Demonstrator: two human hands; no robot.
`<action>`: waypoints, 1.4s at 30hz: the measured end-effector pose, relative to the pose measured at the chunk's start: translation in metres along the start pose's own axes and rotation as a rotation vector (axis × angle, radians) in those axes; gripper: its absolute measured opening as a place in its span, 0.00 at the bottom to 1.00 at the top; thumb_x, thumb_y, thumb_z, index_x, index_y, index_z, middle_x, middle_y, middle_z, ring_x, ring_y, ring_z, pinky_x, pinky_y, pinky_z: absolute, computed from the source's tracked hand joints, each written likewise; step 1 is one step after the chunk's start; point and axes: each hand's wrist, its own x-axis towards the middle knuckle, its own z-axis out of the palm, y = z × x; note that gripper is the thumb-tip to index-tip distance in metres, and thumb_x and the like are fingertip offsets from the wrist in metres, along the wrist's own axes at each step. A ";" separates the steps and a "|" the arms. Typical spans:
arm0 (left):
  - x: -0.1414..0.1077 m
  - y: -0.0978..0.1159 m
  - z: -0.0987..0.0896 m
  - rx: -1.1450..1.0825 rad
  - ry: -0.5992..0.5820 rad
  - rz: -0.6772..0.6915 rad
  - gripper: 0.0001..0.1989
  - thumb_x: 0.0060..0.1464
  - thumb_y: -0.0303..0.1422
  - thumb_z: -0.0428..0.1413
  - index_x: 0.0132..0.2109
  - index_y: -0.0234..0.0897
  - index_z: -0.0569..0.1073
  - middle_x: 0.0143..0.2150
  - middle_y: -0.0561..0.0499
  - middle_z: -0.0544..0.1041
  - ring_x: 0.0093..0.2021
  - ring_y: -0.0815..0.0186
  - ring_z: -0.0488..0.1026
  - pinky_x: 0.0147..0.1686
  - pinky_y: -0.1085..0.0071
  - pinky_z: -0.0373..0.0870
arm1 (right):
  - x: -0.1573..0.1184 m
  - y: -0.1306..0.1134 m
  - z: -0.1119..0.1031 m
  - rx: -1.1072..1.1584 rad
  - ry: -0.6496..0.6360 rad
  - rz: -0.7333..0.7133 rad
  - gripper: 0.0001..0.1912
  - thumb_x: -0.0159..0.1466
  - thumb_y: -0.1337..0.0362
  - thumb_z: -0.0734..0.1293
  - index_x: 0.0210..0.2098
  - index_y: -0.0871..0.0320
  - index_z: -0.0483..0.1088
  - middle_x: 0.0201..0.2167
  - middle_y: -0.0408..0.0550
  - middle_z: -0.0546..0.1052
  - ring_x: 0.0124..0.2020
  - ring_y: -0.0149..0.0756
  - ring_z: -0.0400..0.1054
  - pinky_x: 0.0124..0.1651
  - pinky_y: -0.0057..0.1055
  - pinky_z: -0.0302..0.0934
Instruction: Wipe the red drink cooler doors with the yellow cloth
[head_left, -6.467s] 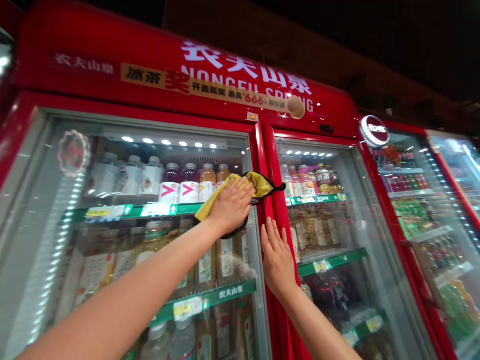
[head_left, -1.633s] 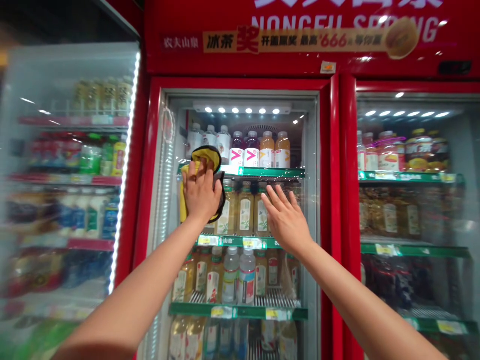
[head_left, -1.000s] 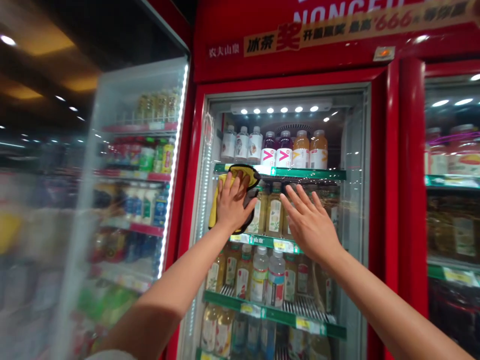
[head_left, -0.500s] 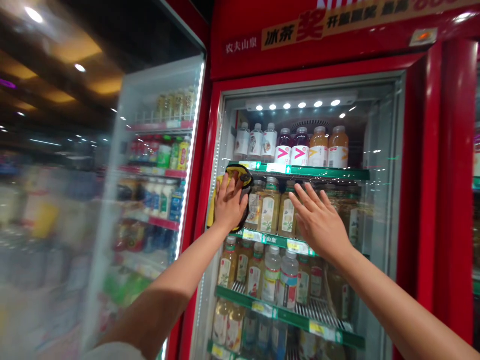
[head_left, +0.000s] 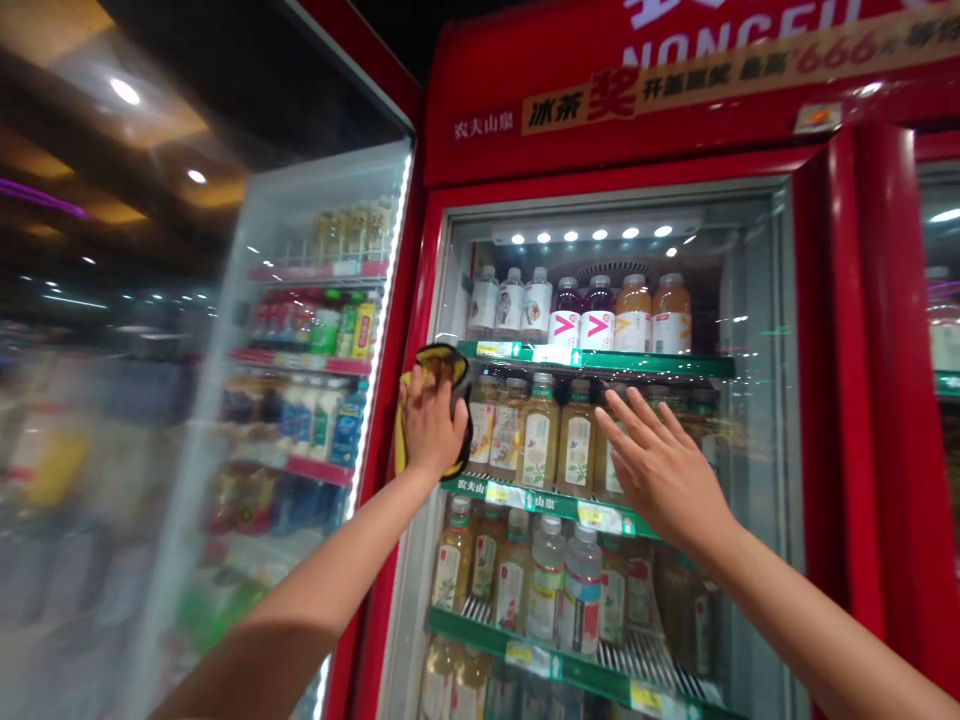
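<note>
My left hand (head_left: 429, 420) presses a yellow cleaning cloth with dark edges (head_left: 457, 445) against the left side of a glass fridge door (head_left: 750, 440). Its fingers lie over the cloth, which partly shows around them. On the right, my right hand (head_left: 667, 465) is open, fingers stretched and spread, palm toward the same door; whether it touches the glass I cannot tell. Behind the glass, between the two hands, tea bottles (head_left: 537, 435) stand on a shelf. Purple-drink bottles (head_left: 598, 310) are on the shelf above.
A red frame (head_left: 429, 260) surrounds the door, with a lettered red header (head_left: 480, 85) above. To the left, another glass door or fridge side (head_left: 247, 330) shows several shelves of drinks. A further red fridge (head_left: 889, 400) adjoins on the right. The far left is blurred.
My left hand and the cloth have shifted left along the glass, toward the door's edge. My right hand stays spread near the same part of the door. The view has tilted slightly upward.
</note>
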 end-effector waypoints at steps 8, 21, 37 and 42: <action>0.049 0.031 -0.003 -0.060 -0.037 0.243 0.26 0.66 0.40 0.45 0.67 0.36 0.66 0.69 0.43 0.67 0.75 0.51 0.48 0.72 0.48 0.48 | 0.015 -0.010 0.000 -0.009 0.006 0.001 0.27 0.69 0.69 0.57 0.67 0.56 0.63 0.71 0.50 0.60 0.74 0.46 0.46 0.71 0.53 0.52; 0.097 0.048 0.004 -0.087 0.025 0.178 0.27 0.66 0.39 0.44 0.67 0.35 0.65 0.71 0.42 0.62 0.75 0.47 0.47 0.71 0.41 0.45 | 0.026 -0.002 -0.001 -0.012 0.044 0.041 0.28 0.68 0.69 0.57 0.66 0.55 0.64 0.70 0.49 0.61 0.73 0.46 0.49 0.69 0.52 0.55; 0.100 0.087 0.007 -0.161 0.007 0.269 0.26 0.65 0.38 0.47 0.68 0.40 0.65 0.71 0.45 0.64 0.75 0.49 0.46 0.72 0.41 0.42 | 0.087 0.008 0.003 -0.069 -0.037 0.030 0.26 0.71 0.67 0.57 0.67 0.58 0.62 0.72 0.52 0.57 0.73 0.50 0.51 0.71 0.55 0.51; 0.060 0.056 -0.002 -0.187 -0.173 0.618 0.22 0.62 0.38 0.51 0.62 0.46 0.71 0.67 0.49 0.70 0.74 0.53 0.51 0.73 0.44 0.45 | 0.065 0.042 -0.007 -0.076 -0.101 -0.099 0.25 0.73 0.66 0.56 0.68 0.57 0.61 0.72 0.50 0.57 0.73 0.46 0.49 0.72 0.51 0.51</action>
